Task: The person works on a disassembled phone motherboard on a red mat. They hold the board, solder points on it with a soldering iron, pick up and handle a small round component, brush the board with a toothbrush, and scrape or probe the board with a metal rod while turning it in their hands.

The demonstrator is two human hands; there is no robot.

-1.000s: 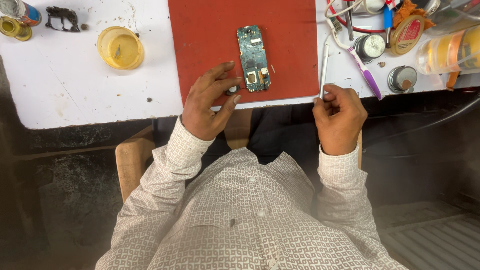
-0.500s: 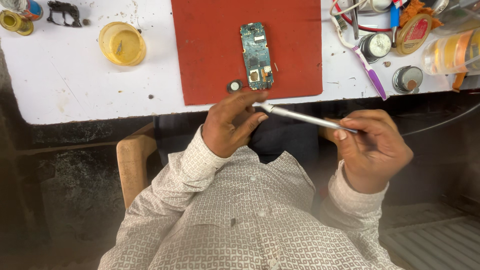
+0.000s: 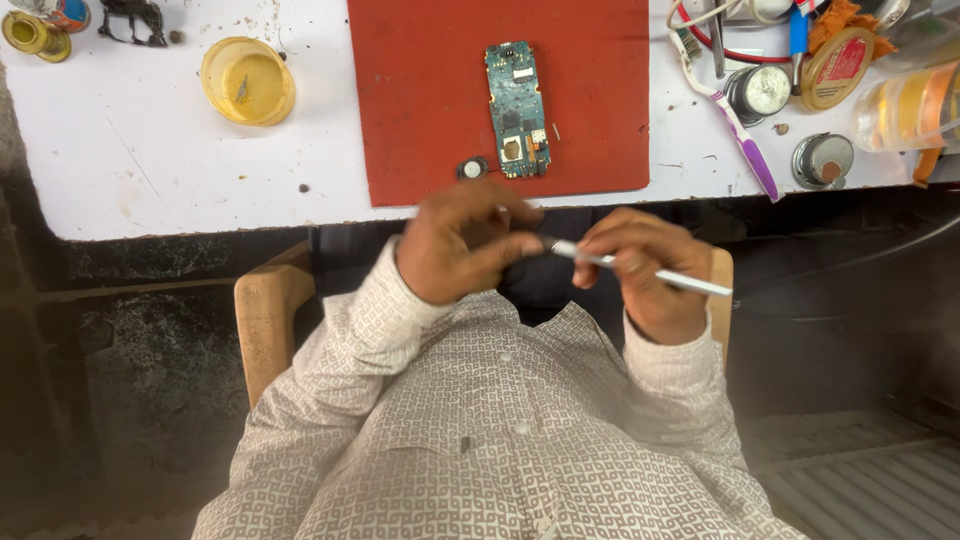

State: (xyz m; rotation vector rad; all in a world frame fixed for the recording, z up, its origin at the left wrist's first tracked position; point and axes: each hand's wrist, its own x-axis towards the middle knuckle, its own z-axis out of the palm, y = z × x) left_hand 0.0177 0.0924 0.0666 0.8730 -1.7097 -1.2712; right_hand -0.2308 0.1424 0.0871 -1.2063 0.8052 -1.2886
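Nearest, both hands sit below the table edge, over the lap and the patterned shirt (image 3: 500,440). The right hand (image 3: 645,270) grips a thin white stick-like tool (image 3: 640,272), fingers curled around its middle, so that the tool lies nearly level with one end jutting out to the right. The left hand (image 3: 460,250) meets the tool's other end; its fingers are bent inward close together, but motion blur keeps me from telling whether they pinch the tip. A wooden chair arm (image 3: 265,310) shows on the left, beside the sleeve.

Beyond the hands, the white table (image 3: 150,170) carries a red mat (image 3: 420,110). On the mat lies a green circuit board (image 3: 517,108), lengthwise, apart from both hands. A small round dark part (image 3: 472,168) rests just beside the board's near corner.

Further off, a yellow round dish (image 3: 248,80) stands left of the mat. Right of the mat lie a purple-and-white toothbrush (image 3: 735,125), two round metal tins (image 3: 758,92), a roll of tape (image 3: 838,65) and a clear plastic container (image 3: 910,105). Nothing lies between the hands and the board.
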